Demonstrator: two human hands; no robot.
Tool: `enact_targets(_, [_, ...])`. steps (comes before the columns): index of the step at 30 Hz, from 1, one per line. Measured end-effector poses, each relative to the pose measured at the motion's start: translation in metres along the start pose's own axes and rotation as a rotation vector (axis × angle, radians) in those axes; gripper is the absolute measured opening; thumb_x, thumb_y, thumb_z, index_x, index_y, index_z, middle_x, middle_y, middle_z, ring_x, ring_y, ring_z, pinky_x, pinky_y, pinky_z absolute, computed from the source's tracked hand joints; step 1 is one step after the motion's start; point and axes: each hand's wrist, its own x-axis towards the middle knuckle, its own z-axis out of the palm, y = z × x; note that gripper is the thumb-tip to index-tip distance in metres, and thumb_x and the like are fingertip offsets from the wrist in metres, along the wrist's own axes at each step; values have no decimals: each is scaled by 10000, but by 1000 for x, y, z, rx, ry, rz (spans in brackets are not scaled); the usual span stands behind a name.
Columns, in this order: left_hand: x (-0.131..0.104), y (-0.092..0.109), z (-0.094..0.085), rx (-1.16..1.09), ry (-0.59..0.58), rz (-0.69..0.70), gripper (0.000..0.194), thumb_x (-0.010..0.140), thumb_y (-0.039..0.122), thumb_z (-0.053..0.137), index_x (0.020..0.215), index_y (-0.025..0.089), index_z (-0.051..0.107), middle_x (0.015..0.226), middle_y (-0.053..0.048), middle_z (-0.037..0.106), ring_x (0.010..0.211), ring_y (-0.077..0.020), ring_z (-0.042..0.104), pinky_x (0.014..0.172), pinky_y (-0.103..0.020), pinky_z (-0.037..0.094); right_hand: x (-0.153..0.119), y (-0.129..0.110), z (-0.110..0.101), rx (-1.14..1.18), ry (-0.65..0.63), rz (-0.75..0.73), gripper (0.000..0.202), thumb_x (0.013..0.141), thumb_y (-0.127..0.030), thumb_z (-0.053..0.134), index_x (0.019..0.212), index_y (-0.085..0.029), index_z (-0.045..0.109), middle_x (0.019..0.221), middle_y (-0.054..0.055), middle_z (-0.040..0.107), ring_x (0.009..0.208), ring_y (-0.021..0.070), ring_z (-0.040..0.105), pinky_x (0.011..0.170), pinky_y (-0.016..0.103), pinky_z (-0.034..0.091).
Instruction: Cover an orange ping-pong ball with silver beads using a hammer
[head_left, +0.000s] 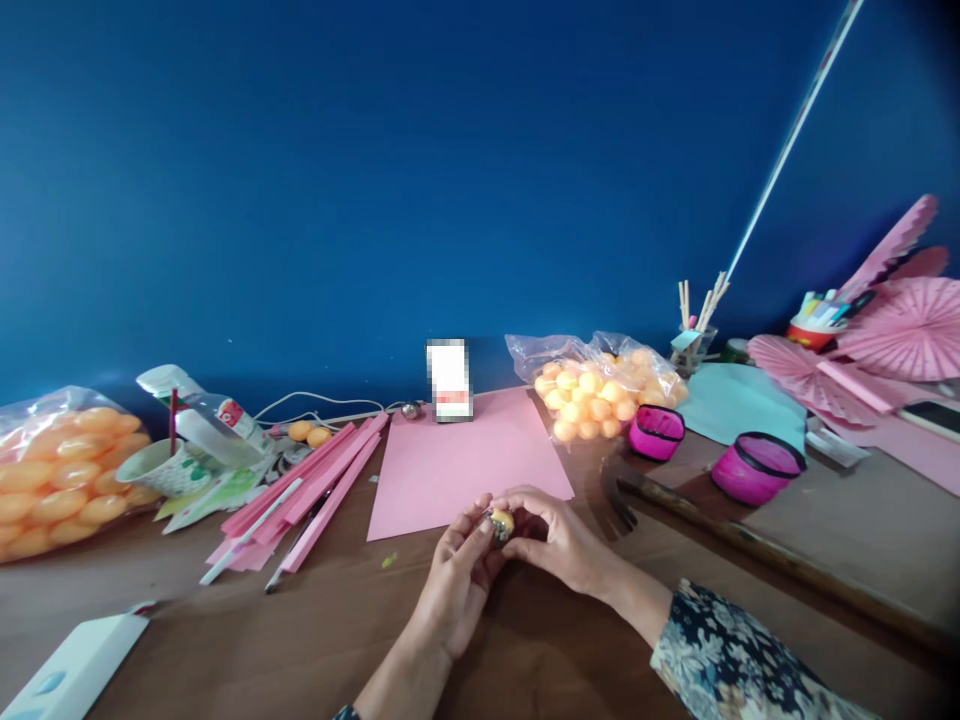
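Note:
Close to the table's front, my left hand (466,560) and my right hand (559,540) meet around a small rounded object (502,522). Its top is yellow-orange and its lower part is a dark, silvery pattern; its kind is too small to make out. The left thumb and fingers pinch it from the left, while the right fingers and thumb close on its other side. Just beyond the hands lies a flat sheet of pink paper (457,470).
A phone-like screen (450,380) stands at the back. Bags of orange balls lie left (67,480) and right (592,390). Pink paper strips (322,490), a tilted bottle (217,420), a paper cup (146,470), magenta baskets (656,432) and pink paper fans (915,325) surround the work area.

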Motion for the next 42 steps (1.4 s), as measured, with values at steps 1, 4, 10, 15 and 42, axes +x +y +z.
enact_targets(1, [0, 0, 0, -8, -4, -3, 289, 769, 141, 595, 1056, 168, 573, 1017, -71, 625, 925, -171, 596, 769, -272, 490, 0, 0, 0, 17, 5, 7, 327, 731, -171, 653, 1044, -213, 569, 1111, 53, 575, 1026, 191, 537, 884, 312, 435])
enact_targets(4, [0, 1, 2, -16, -17, -1, 256, 761, 129, 601, 1015, 156, 599, 1012, -71, 631, 947, -182, 590, 792, -280, 488, 0, 2, 0, 65, 7, 25, 291, 740, -190, 651, 1022, -203, 582, 1094, 57, 588, 1036, 194, 540, 898, 318, 430])
enact_targets(10, [-2, 1, 3, -7, -19, -12, 208, 754, 134, 608, 961, 128, 626, 948, -76, 655, 857, -157, 611, 782, -272, 498, 0, 9, 3, 286, -47, 119, 272, 734, -252, 666, 984, -177, 589, 1033, 57, 610, 964, 183, 575, 840, 300, 462])
enact_targets(15, [-2, 3, 3, 10, -35, -40, 212, 749, 142, 615, 960, 125, 629, 944, -83, 654, 842, -156, 612, 769, -266, 501, -1, 11, 3, 347, -65, 149, 291, 732, -253, 667, 998, -183, 573, 1055, 51, 604, 960, 171, 577, 844, 297, 463])
enact_targets(42, [-4, -2, 8, 85, -30, -43, 206, 774, 273, 593, 925, 141, 641, 843, -53, 642, 668, -86, 567, 667, -188, 477, -3, -5, -1, -49, -56, 6, 407, 730, -340, 664, 1102, -208, 569, 1016, 53, 604, 948, 201, 552, 855, 312, 441])
